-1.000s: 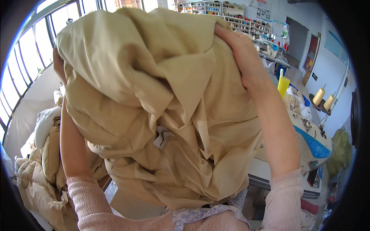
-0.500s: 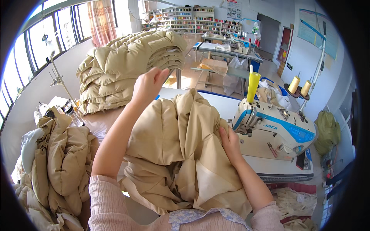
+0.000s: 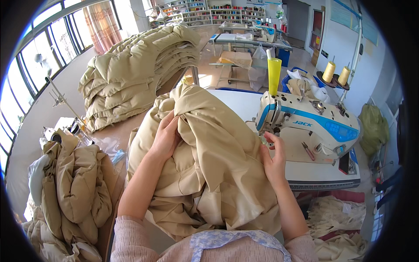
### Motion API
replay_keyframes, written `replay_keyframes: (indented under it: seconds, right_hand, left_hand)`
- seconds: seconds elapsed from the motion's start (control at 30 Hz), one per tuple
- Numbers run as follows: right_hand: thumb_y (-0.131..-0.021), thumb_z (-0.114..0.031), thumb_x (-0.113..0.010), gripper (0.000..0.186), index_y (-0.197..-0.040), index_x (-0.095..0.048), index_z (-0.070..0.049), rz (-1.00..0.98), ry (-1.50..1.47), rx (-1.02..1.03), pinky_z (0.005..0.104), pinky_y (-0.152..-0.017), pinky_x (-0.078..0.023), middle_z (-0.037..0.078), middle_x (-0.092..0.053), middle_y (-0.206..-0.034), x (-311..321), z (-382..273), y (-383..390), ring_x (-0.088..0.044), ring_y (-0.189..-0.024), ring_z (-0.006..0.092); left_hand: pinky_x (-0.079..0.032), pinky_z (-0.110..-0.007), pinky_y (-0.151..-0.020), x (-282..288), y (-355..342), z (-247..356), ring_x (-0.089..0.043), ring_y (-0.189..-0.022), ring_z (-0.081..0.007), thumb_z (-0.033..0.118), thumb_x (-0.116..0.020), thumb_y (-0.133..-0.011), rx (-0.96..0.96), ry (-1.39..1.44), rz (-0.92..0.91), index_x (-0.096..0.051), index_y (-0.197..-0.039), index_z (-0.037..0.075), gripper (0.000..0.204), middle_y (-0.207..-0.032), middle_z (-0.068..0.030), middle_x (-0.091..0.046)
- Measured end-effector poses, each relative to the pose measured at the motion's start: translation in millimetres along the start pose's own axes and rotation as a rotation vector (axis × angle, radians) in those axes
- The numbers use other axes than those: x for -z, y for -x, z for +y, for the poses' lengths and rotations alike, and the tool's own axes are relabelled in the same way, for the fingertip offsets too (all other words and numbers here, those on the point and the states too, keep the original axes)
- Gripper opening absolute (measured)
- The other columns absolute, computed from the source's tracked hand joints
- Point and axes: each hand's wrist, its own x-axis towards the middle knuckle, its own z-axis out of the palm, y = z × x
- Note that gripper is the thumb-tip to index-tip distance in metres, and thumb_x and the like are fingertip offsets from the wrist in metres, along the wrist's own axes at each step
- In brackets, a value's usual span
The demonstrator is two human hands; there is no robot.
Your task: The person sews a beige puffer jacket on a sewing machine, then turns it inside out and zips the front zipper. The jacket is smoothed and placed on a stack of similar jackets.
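Head view: left fingers (image 3: 167,125) touch the bunched beige garment (image 3: 231,166).

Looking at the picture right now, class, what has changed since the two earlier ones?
The tan garment, first held up high by both hands, has come down in front of the person. The left hand, raised clear of it half a second ago, has moved down onto its cloth. The right hand has opened its fingers at the garment's right edge. The sewing machine stayed put.
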Motion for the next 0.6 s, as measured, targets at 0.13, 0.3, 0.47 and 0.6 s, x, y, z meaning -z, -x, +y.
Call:
replay_keyframes:
  seconds: [0.13,0.3,0.47,0.6]
  right_hand:
    - [-0.092,-0.025,-0.072,0.039,-0.123,-0.061,-0.003,-0.107,0.011,0.36,0.0351,-0.086,-0.046,0.012,-0.063,-0.113,4,-44,-17,-0.059,-0.103,0.0253]
    - [-0.088,-0.021,-0.076,0.027,-0.107,-0.067,-0.005,-0.108,0.086,0.376,0.0346,-0.079,-0.048,0.008,-0.064,-0.1,-24,-72,-45,-0.06,-0.092,0.0233]
    - [-0.094,-0.013,-0.07,0.011,-0.099,-0.069,-0.003,-0.138,-0.28,0.032,0.0268,-0.072,-0.048,0.004,-0.064,-0.084,-9,-53,-62,-0.061,-0.077,0.0128]
    - [-0.093,-0.021,-0.072,0.025,-0.11,-0.067,-0.002,-0.289,-0.359,-0.17,0.0259,-0.076,-0.049,0.005,-0.066,-0.091,25,-38,-55,-0.061,-0.08,0.0144]
  left_hand:
    - [-0.054,-0.032,-0.094,9,-8,-13,-0.065,-0.11,-0.0159,0.023,-0.047,-0.107,-0.014,0.083,-0.042,-0.054,-0.136,0.003,0.036,-0.127,-0.0086,-0.065]
    - [-0.056,-0.029,-0.084,14,-14,-15,-0.068,-0.094,-0.0109,0.024,-0.054,-0.105,0.058,0.119,-0.157,-0.066,-0.117,0.004,0.026,-0.109,-0.0045,-0.072]
    - [-0.058,-0.027,-0.078,16,-16,-12,-0.069,-0.085,-0.0101,0.026,-0.055,-0.105,0.021,0.087,-0.073,-0.069,-0.109,0.007,0.025,-0.101,-0.0032,-0.073]
    - [-0.061,-0.031,-0.078,34,-31,-9,-0.071,-0.087,-0.014,0.028,-0.051,-0.106,-0.104,0.03,-0.002,-0.068,-0.112,0.006,0.029,-0.104,-0.0065,-0.073]
